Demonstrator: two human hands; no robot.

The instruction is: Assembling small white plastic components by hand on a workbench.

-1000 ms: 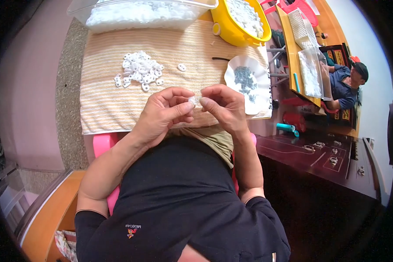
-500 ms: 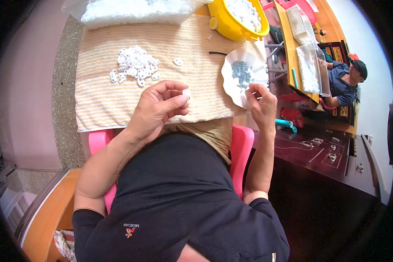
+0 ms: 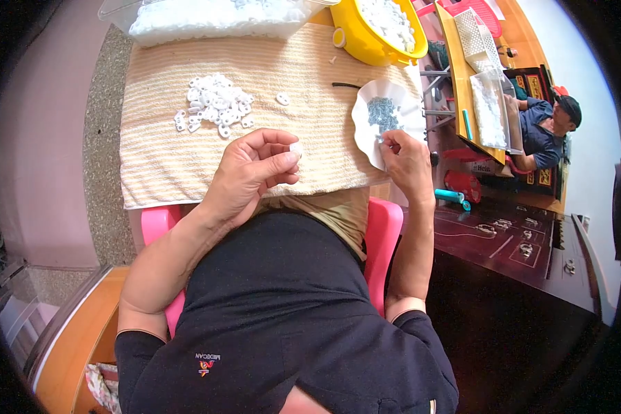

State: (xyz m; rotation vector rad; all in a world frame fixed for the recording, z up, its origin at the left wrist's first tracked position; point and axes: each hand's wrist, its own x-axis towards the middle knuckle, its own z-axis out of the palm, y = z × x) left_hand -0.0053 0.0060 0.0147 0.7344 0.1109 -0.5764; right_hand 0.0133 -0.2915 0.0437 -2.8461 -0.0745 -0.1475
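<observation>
My right hand (image 3: 406, 157) has left the left hand (image 3: 255, 172), which pinches a white piece (image 3: 296, 148), and now picks at the screws (image 3: 383, 114) at two o'clock.

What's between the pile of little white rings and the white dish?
In the head view, one stray white ring and a thin dark stick lie on the striped towel between the pile and the dish.

White plastic pieces (image 3: 214, 103) lie on a beige-striped towel (image 3: 159, 159), beside a yellow bowl (image 3: 366, 41).

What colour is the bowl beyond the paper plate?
Yellow; the bowl shows best in the head view.
</observation>
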